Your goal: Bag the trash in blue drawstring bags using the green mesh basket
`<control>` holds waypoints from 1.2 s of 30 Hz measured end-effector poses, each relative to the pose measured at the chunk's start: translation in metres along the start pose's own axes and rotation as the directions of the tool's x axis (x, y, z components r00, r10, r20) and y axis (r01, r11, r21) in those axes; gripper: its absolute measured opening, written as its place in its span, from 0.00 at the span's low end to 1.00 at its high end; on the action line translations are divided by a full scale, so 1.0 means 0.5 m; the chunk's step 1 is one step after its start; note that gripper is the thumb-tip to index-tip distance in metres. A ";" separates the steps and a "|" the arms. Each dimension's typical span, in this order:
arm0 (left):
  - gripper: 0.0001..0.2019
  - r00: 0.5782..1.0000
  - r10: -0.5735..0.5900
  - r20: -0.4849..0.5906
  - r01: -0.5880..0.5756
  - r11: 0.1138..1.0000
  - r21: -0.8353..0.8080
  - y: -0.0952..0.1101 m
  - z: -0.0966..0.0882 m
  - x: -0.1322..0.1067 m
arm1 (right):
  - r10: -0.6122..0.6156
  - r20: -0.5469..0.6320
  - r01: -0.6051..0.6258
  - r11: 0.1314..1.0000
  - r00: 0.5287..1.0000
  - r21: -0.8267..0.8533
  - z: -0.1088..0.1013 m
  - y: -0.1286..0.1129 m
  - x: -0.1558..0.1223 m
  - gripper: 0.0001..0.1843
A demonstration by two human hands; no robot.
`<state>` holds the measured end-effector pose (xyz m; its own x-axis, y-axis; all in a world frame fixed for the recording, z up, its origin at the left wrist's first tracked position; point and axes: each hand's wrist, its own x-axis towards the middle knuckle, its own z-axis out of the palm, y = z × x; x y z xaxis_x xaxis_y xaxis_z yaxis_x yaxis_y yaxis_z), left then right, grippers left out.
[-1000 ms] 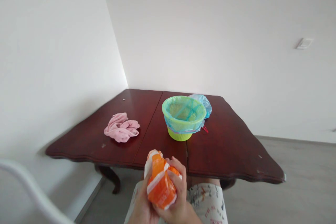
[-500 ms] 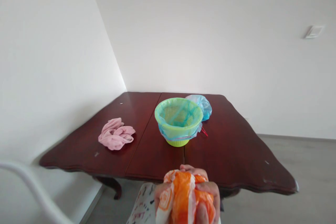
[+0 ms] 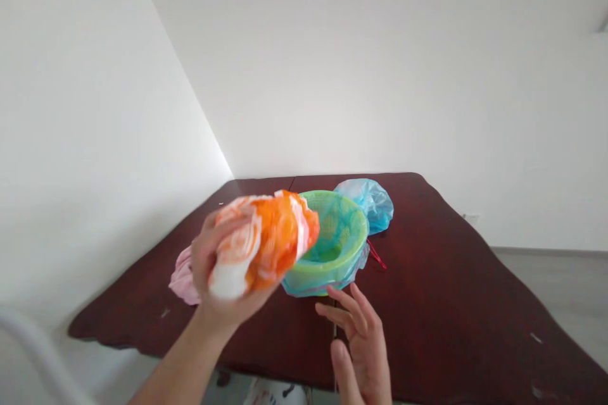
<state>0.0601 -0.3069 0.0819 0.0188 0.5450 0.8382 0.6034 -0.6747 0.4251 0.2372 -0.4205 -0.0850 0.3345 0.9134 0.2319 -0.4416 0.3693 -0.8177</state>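
My left hand point(image 3: 213, 272) grips a crumpled orange and white plastic bag point(image 3: 275, 243) in the air, left of the basket and partly in front of its rim. The bag is somewhat blurred. My right hand point(image 3: 358, 335) holds nothing; its fingers are apart, low in front of the basket. The light green basket point(image 3: 361, 243) stands upright and is lined with a thin blue plastic bag point(image 3: 320, 281) folded over its rim. Behind my left hand lies a pink cloth point(image 3: 183, 278), mostly hidden.
The dark red wooden table point(image 3: 437, 304) has a wavy edge and stands against white walls. A puffed-up blue plastic bag point(image 3: 368, 202) lies behind the basket, with a thin red strip point(image 3: 377, 254) at its right. A blurred white curved bar point(image 3: 40, 348) crosses the lower left.
The bundled orange and white bag, held in both hands before, has risen up and left in my left hand. My right hand has let go and opened. The view has shifted closer to the table.
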 end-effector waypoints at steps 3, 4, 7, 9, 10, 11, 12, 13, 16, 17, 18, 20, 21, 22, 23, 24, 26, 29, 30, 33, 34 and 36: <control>0.42 0.941 0.090 0.326 -0.079 0.996 -0.047 -0.065 0.030 0.093 | -0.011 -0.032 0.006 0.986 0.999 -0.166 -0.056 -0.008 0.007 0.28; 0.43 0.851 0.092 0.517 -0.082 0.996 -0.042 -0.088 0.043 0.116 | -0.022 -0.030 0.015 0.977 0.999 -0.213 -0.079 -0.011 0.009 0.26; 0.46 0.440 0.037 0.897 -0.076 0.997 -0.004 -0.144 0.074 0.156 | -0.059 0.016 0.060 0.937 0.998 -0.343 -0.144 -0.016 0.016 0.23; 0.40 0.277 0.029 0.960 -0.041 0.999 -0.018 -0.165 0.075 0.169 | -0.087 0.009 0.083 0.905 0.996 -0.417 -0.177 -0.017 0.020 0.24; 0.35 0.256 0.040 0.966 -0.012 0.999 -0.038 -0.171 0.069 0.172 | -0.105 -0.014 0.087 0.888 0.994 -0.451 -0.189 -0.017 0.022 0.24; 0.32 0.269 0.061 0.961 0.013 0.998 -0.066 -0.176 0.060 0.173 | -0.129 -0.044 0.093 0.872 0.991 -0.481 -0.198 -0.015 0.023 0.24; 0.29 0.310 0.091 0.946 0.023 0.994 -0.103 -0.182 0.048 0.169 | -0.156 -0.079 0.095 0.857 0.985 -0.506 -0.205 -0.011 0.025 0.24; 0.28 0.368 0.129 0.921 0.016 0.989 -0.145 -0.191 0.037 0.159 | -0.179 -0.112 0.095 0.846 0.977 -0.525 -0.209 -0.005 0.027 0.23; 0.35 0.612 0.235 0.756 -0.057 0.966 -0.254 -0.237 0.011 0.084 | -0.204 -0.175 0.079 0.836 0.963 -0.543 -0.209 0.023 0.043 0.23; 0.41 0.702 0.247 0.668 -0.079 0.959 -0.272 -0.258 0.010 0.042 | -0.204 -0.171 0.080 0.834 0.964 -0.545 -0.206 0.035 0.053 0.23; 0.48 0.794 0.244 0.557 -0.095 0.955 -0.282 -0.281 0.012 -0.004 | -0.209 -0.157 0.089 0.827 0.965 -0.555 -0.202 0.047 0.066 0.23; 0.61 0.922 0.232 0.309 -0.145 0.949 -0.280 -0.324 0.027 -0.102 | -0.255 -0.104 0.141 0.781 0.961 -0.608 -0.194 0.073 0.100 0.27; 0.64 0.944 0.237 0.228 -0.176 0.950 -0.258 -0.342 0.039 -0.147 | -0.297 -0.066 0.185 0.737 0.952 -0.651 -0.190 0.084 0.120 0.31; 0.63 0.951 0.247 0.186 -0.201 0.951 -0.235 -0.355 0.052 -0.185 | -0.349 -0.020 0.237 0.678 0.937 -0.696 -0.187 0.094 0.141 0.34; 0.57 0.955 0.254 0.150 -0.219 0.951 -0.218 -0.363 0.065 -0.215 | -0.405 0.032 0.295 0.608 0.914 -0.737 -0.185 0.102 0.161 0.37; 0.50 0.959 0.258 0.118 -0.230 0.950 -0.211 -0.366 0.078 -0.237 | -0.461 0.089 0.355 0.531 0.883 -0.770 -0.183 0.108 0.181 0.37; 0.38 0.966 0.248 0.074 -0.228 0.951 -0.210 -0.362 0.096 -0.258 | -0.570 0.186 0.460 0.384 0.800 -0.800 -0.183 0.116 0.215 0.31; 0.27 0.970 0.238 0.051 -0.225 0.957 -0.183 -0.347 0.105 -0.255 | -0.674 0.240 0.535 0.270 0.699 -0.800 -0.183 0.120 0.242 0.18; 0.24 0.969 0.243 0.052 -0.232 0.959 -0.164 -0.343 0.104 -0.251 | -0.691 0.238 0.545 0.266 0.683 -0.795 -0.181 0.120 0.244 0.14; 0.18 0.966 0.248 0.065 -0.241 0.965 -0.103 -0.338 0.098 -0.246 | -0.697 0.266 0.587 0.270 0.666 -0.763 -0.168 0.115 0.240 0.10; 0.17 0.966 0.252 0.060 -0.246 0.965 -0.090 -0.336 0.096 -0.245 | -0.691 0.295 0.608 0.261 0.660 -0.750 -0.161 0.111 0.236 0.11; 0.15 0.959 0.283 0.021 -0.280 0.956 -0.083 -0.330 0.092 -0.241 | -0.676 0.374 0.657 0.217 0.634 -0.722 -0.145 0.098 0.227 0.14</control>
<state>-0.0050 -0.2385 -0.1049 0.2054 0.3424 0.9168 0.5059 -0.8391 0.2000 0.3137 -0.3113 -0.1371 0.1993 0.3936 0.8974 0.7250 0.5569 -0.4052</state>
